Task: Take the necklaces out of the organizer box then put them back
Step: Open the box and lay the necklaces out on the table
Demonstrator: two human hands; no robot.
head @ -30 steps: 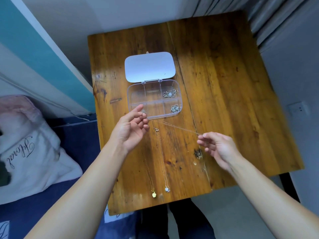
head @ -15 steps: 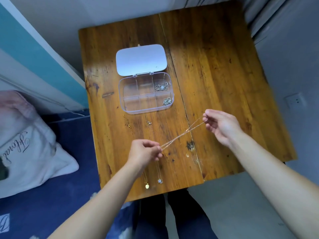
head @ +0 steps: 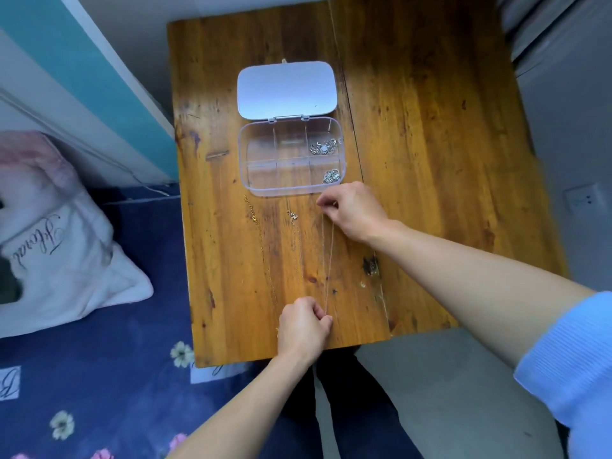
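Observation:
A clear organizer box [head: 244,160] lies open on the wooden table [head: 430,144], its white lid [head: 286,89] flipped back. Two right compartments each hold a coiled silver necklace [head: 324,148]; the other silver necklace [head: 331,176] sits in the near one. A thin chain necklace [head: 328,260] is stretched straight between my hands. My right hand [head: 351,210] pinches its far end just below the box. My left hand [head: 303,326] pinches its near end by the table's front edge. Two gold necklaces, the left gold necklace [head: 256,226] and the middle gold necklace [head: 294,233], lie lengthwise on the wood to the left.
A dark knot [head: 371,265] marks the wood right of the chain. Left of the table is a bed with a blue floral sheet [head: 99,376] and a white pillow [head: 49,243]. A grey floor [head: 447,392] lies below the table's front edge.
The stretched chain has swung from a diagonal to a line running away from me. My right hand moved left and up to the box; my left hand moved toward the front edge.

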